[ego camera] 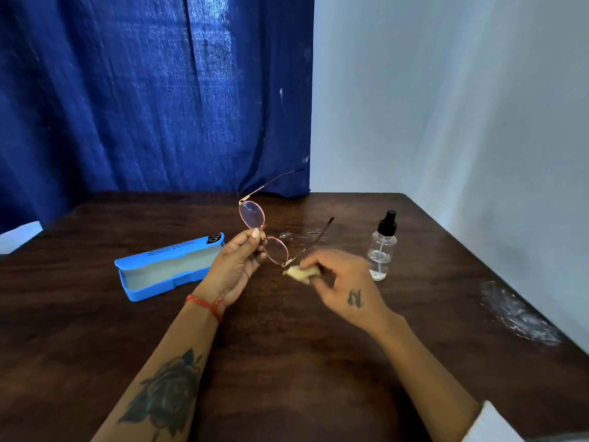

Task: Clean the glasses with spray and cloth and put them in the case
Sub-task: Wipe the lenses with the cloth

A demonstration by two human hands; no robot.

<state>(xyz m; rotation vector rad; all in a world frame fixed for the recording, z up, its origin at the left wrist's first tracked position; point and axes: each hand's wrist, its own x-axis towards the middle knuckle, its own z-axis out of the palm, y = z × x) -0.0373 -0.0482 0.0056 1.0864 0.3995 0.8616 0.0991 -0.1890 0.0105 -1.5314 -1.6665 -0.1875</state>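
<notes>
Glasses held up for wiping above the table

The left hand [237,266] pinches the glasses [264,232] at the bridge; beside them the right hand [342,282] grips a crumpled cloth [299,272]. Left of the glasses lies the open case [165,266], right the spray bottle [382,247].

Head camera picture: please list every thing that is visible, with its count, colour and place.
glasses: one, pinkish rim, held above the table, temples open
cloth: one, pale yellow, bunched in the right hand
case: one, blue, open, table left
spray bottle: one, clear with black top, upright, table right
plastic wrap: one, clear, right table edge
table: one, dark brown wood
curtain: one, blue, behind
left hand: holds glasses at the bridge
right hand: holds cloth
</notes>
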